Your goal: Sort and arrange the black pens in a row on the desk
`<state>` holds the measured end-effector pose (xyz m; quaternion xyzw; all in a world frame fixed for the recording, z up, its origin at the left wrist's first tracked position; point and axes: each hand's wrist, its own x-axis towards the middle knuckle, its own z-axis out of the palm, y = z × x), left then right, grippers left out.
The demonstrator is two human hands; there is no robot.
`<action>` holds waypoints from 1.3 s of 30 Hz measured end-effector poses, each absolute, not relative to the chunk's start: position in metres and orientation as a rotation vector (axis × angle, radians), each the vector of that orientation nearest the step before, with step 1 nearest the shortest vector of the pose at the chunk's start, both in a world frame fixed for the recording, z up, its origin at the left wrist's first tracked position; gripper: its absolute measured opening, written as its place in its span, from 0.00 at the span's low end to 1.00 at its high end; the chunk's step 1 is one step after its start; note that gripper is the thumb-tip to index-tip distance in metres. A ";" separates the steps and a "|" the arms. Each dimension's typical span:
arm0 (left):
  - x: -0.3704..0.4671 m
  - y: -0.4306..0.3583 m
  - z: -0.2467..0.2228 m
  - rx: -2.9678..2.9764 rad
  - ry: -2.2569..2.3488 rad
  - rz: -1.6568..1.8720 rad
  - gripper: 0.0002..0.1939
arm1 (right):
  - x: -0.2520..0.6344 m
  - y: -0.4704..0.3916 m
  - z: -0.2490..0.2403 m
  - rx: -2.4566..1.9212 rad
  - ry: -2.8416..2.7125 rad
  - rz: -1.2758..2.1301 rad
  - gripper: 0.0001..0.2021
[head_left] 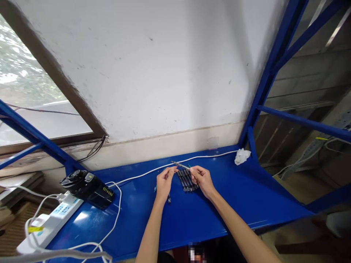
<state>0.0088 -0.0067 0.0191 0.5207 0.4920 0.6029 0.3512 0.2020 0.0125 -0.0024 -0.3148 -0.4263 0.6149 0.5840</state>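
Note:
My right hand (202, 179) pinches one end of a slim pen (181, 165), a clear barrel with a dark tip, held aslant above the table and pointing up and left. Close to the pen's middle, my left hand (165, 181) has thumb and forefinger pressed together; what they hold, if anything, is too small to make out. Between the hands several black pens (186, 180) lie side by side in a row on the blue table (192, 223), partly covered by my right hand. Another dark pen (169, 199) sticks out from beneath my left hand, mostly hidden.
A black bottle (90, 190) lies tilted at the left beside a white power strip (52, 223) with plugs and looping cords. One white cable (153, 170) runs along the table's back. Crumpled white tissue (242, 156) sits at the back right, near the blue frame post (263, 84).

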 end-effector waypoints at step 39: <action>-0.042 -0.073 -0.035 2.161 2.126 0.868 0.25 | 0.254 0.025 -0.016 -0.143 -0.080 1.746 0.20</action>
